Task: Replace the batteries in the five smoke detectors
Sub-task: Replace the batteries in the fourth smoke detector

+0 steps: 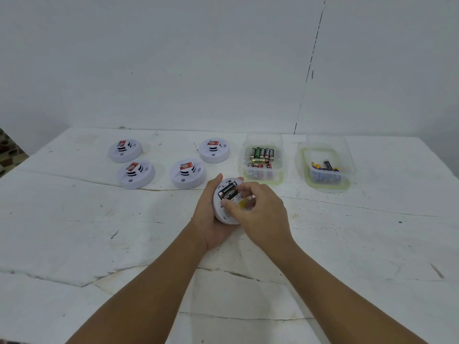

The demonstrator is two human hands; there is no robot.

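1. Left hand [211, 219] cradles the upturned smoke detector [227, 203], fingers curled round its rim.
2. Right hand [258, 207] pinches at the open bay beside a seated black battery [227, 191].
3. Risk: a slipping fingertip could dislodge that cell.
4. Four detectors [187, 173] and two battery tubs [263, 157] sit beyond.

Two bare forearms, left hand [211, 220] and right hand [258, 209], no sleeves, no jewellery

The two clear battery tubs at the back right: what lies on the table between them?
Nothing: in the head view, only bare white table separates the left tub from the right tub.
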